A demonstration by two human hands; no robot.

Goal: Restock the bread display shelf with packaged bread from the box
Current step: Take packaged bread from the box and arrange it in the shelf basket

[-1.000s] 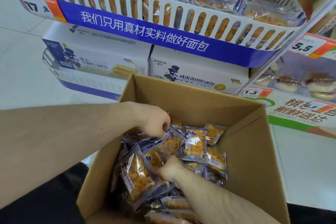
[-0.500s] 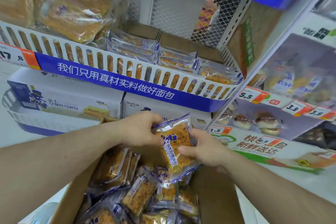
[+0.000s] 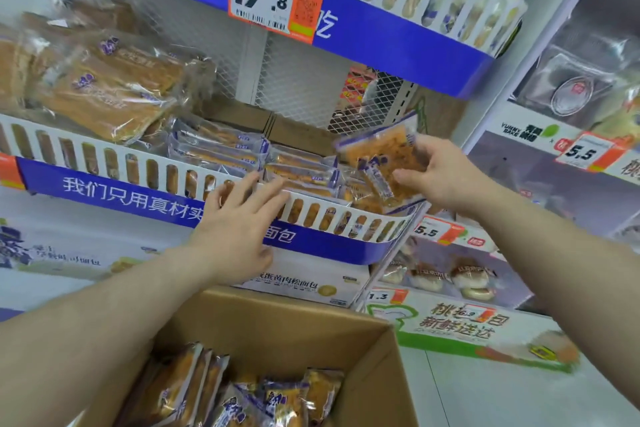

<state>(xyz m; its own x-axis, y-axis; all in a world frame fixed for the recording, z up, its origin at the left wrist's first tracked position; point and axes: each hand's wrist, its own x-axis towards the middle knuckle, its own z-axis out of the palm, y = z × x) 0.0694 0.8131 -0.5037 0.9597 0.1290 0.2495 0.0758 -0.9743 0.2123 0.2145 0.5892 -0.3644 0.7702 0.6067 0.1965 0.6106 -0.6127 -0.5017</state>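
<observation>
My right hand (image 3: 440, 177) grips a small packaged bread (image 3: 381, 156), orange-brown in clear wrap with purple print, and holds it tilted above the right end of the bread display shelf (image 3: 346, 215). My left hand (image 3: 239, 218) is spread with straight fingers, its fingertips over the shelf's white slotted rail. Behind the rail lie several flat packets (image 3: 298, 170) of the same bread. The open cardboard box (image 3: 304, 326) sits low in the middle with several more packets (image 3: 277, 395) standing inside.
Large bagged loaves (image 3: 104, 94) fill the shelf's left part. An upper shelf (image 3: 381, 35) with a 17.8 price tag overhangs. White product cartons (image 3: 304, 284) stand under the shelf. A neighbouring display (image 3: 464, 274) with buns and 5.5 tags stands to the right.
My view rose from the box to the shelf. The packet, held in both hands half a second ago, is now in my right hand alone and higher. My left hand has let go and spread at the rail.
</observation>
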